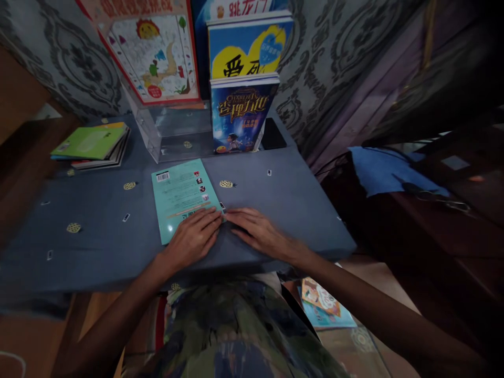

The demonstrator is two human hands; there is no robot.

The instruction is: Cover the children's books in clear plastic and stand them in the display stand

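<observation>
A teal book (179, 191) lies on the cloth-covered table with a barcode and small printed pictures showing. My left hand (196, 233) rests flat on its lower right part, fingers stretched out, hiding some of the print. Beside the book's lower right corner is my right hand (258, 229), its fingers extended and the thumb apart. The right fingertips meet the corner or come very close to it; I cannot tell which. Neither hand is wrapped round anything.
Behind the book stands a clear acrylic holder (153, 134) with a red-bordered book (157, 58). To its right, dark blue books (240, 118) stand upright. A green-topped stack (92, 142) is at left, a black phone-like slab (273, 134) at back right. More books (326, 304) lie below the table.
</observation>
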